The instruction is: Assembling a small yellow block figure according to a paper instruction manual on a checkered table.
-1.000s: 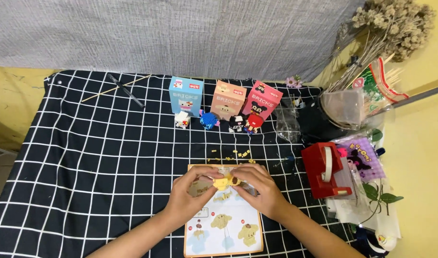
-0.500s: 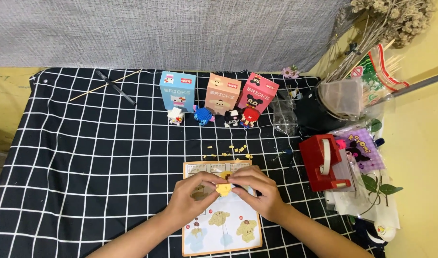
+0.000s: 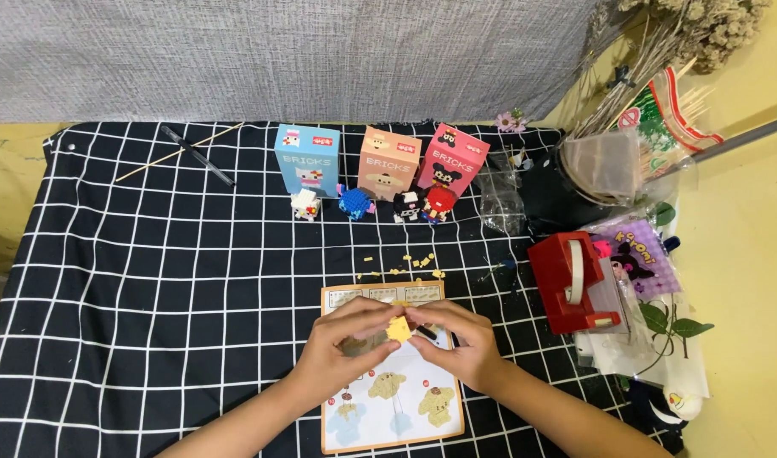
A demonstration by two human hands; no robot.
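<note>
**Here, both hands meet on 1 small yellow brick piece**

Here I see my left hand (image 3: pixel 342 348) and right hand (image 3: pixel 456 343) brought together low in the middle of the head view, above the instruction sheet (image 3: pixel 393 399). Between them sits a small yellow brick piece (image 3: pixel 398 329). The fingers of both hands are pinched closed around it, thumbs and forefingers touching its sides. A dark bit shows just under the right fingers (image 3: pixel 428 322), but I cannot tell what it is.

The sheet lies flat on the table (image 3: pixel 151 297), which wears a black cloth with a white grid. Just beyond the sheet's far edge, loose yellow bricks (image 3: pixel 405 267) are scattered. Farther back stand 3 upright boxes: a blue box (image 3: pixel 306 159), a peach box (image 3: pixel 389 163) and a pink box (image 3: pixel 452 161), the pink one tilted. In front of them are 4 small built figures (image 3: pixel 354 203) in a row.

To the right, a red tape dispenser (image 3: pixel 572 282) sits near the table's edge, well apart from my hands. A thin stick (image 3: pixel 176 153) and a pen (image 3: pixel 198 157) lie at the far left.
</note>
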